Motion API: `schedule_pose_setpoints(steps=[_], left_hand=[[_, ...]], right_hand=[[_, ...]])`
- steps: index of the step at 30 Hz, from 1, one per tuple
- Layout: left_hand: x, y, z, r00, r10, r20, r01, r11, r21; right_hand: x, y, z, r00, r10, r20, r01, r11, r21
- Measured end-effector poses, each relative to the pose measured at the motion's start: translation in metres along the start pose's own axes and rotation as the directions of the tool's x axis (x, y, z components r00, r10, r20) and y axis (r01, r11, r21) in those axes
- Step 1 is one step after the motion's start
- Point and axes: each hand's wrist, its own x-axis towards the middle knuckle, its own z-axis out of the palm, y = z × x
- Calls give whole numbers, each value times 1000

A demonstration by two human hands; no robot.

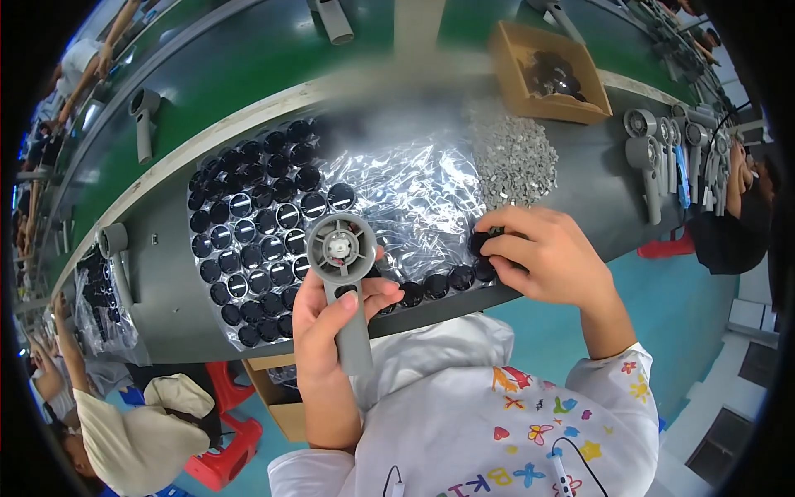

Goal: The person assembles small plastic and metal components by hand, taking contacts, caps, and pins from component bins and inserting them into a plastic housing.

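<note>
My left hand (323,327) is wrapped round the handle of a grey handheld fan body (354,331), whose round head faces up and shows spokes and a pale hub. On the right, the fingers of my right hand (542,253) pinch a black round cap (479,242) at the edge of a clear plastic sheet (414,199). Along that sheet's near edge runs a row of similar black caps (436,287). Many more black caps (265,220) stand in rows on the plastic to the left, several with a white bar across them.
A heap of small grey parts (517,161) lies beyond my right hand, below a cardboard box (513,91) holding dark pieces. Grey fans (650,161) cluster at the far right. Behind the table runs a green conveyor belt (215,91) carrying fan bodies. Co-workers sit at both sides.
</note>
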Motion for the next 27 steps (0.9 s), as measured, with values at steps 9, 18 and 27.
schedule_pose_setpoints(steps=[9, 18, 27], left_hand=[[1, -1, -3, 1000, -7, 26, 7, 1000, 1], [2, -1, 0, 1000, -2, -4, 2, 1000, 15], [-3, -3, -2, 1000, 24, -19, -24, 1000, 6]], right_hand=[[5, -13, 20, 989, 122, -81, -120, 993, 18], [7, 8, 0, 919, 389, 58, -350, 743, 570], [19, 32, 21, 949, 253, 190, -58, -452, 890]])
